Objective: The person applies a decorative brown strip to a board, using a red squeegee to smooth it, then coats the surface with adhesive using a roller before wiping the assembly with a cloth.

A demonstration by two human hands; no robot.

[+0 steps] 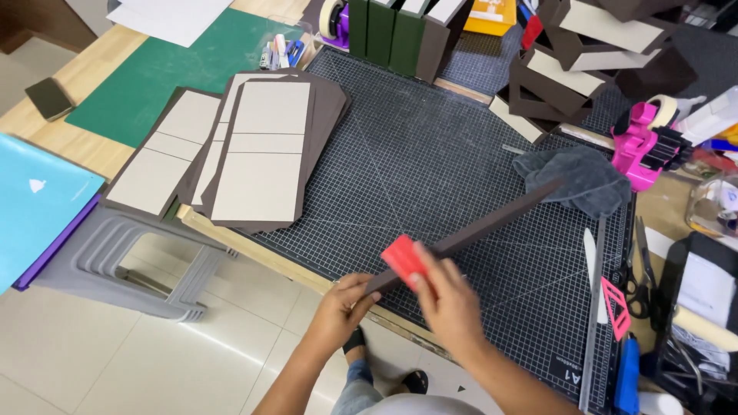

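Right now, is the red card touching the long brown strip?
Touching. In the head view the right hand presses the red card against the brown strip, whose near end the left hand holds; no gap shows.

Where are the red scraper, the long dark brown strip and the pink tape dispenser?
red scraper (403, 260), head view, on its flat red face above the right hand.
long dark brown strip (500, 219), head view, midway along its length over the cutting mat.
pink tape dispenser (636, 147), head view, on its pink body.
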